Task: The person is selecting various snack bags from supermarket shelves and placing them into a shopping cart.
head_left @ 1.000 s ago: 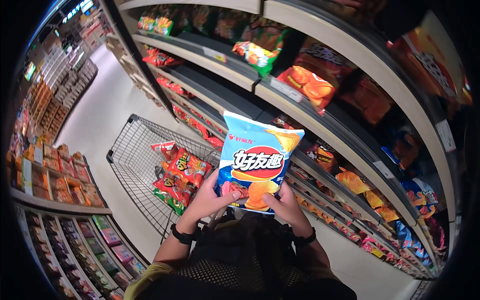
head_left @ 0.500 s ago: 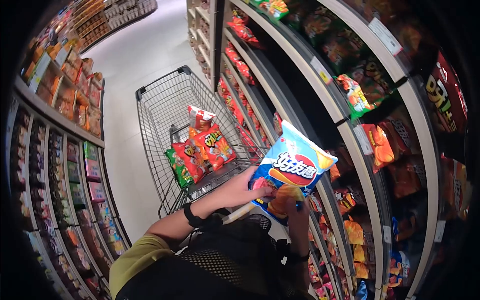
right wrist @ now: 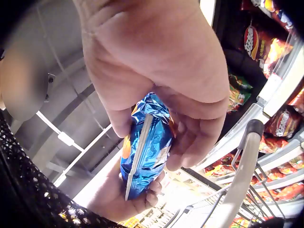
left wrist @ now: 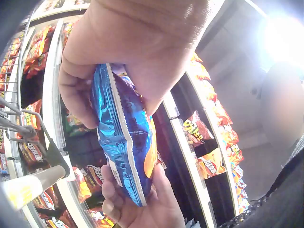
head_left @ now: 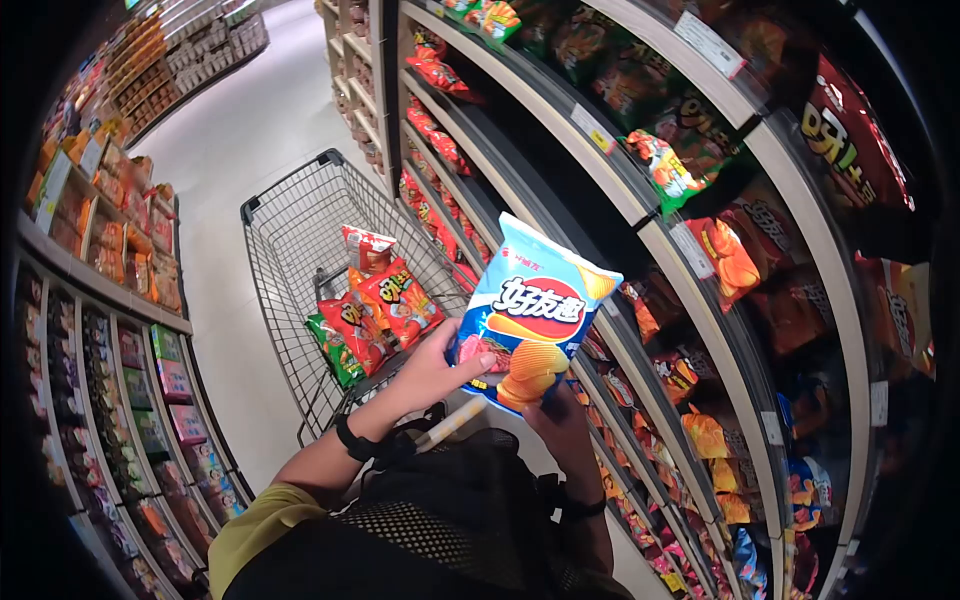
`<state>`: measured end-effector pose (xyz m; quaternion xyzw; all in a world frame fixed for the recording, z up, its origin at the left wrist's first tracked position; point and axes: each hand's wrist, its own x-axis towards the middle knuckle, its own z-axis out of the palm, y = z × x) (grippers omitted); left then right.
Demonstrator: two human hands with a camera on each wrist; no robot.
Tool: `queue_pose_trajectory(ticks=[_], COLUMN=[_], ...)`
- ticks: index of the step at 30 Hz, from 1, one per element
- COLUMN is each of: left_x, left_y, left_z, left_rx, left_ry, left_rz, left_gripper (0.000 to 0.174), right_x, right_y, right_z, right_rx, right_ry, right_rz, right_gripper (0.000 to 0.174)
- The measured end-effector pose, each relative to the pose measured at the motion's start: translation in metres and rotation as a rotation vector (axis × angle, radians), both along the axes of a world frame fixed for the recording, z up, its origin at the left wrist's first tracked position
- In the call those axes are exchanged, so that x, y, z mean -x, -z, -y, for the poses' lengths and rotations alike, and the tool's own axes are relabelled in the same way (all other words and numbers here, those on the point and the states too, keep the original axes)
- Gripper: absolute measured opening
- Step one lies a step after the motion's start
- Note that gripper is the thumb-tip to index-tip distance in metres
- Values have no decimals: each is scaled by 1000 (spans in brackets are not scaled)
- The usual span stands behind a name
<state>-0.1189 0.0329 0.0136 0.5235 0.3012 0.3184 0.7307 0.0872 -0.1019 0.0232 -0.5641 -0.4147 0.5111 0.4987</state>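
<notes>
A blue bag of potato chips (head_left: 535, 310) is held upright between both hands, its printed front facing the head camera. My left hand (head_left: 440, 365) grips its lower left side, thumb across the front and fingers behind. The right hand (head_left: 558, 420) holds the lower right corner, thumb at the front. In the left wrist view the bag's crimped bottom seam (left wrist: 124, 133) runs between the two hands. From the right wrist, the thumb and fingers show on opposite faces of the bag (right wrist: 147, 147).
A wire shopping cart (head_left: 270, 235) stands ahead on the left, holding several snack bags, red (head_left: 400, 300) and green (head_left: 338, 350). Its pale handle (head_left: 450, 425) is just below my left hand. Shelves of chip bags (head_left: 735, 265) line the right; another shelf unit (head_left: 110, 280) stands left.
The head view has swung right, then slightly back, so cart and shelves shift in it. The chip bag stays in both hands, tilted more at half a second ago than now.
</notes>
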Motion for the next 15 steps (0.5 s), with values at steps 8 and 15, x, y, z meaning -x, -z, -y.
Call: queue_pose_trajectory(ticks=[8, 15], left_x=[-2, 0], left_y=[-2, 10], left_z=[-3, -9], left_rx=[53, 84], left_ry=[74, 79], left_rz=[63, 74], left_gripper=[54, 42], right_x=[3, -2], right_y=[-5, -4], right_z=[2, 6], right_rx=[57, 67], right_ry=[45, 91], right_rz=[-36, -55], right_gripper=[38, 39])
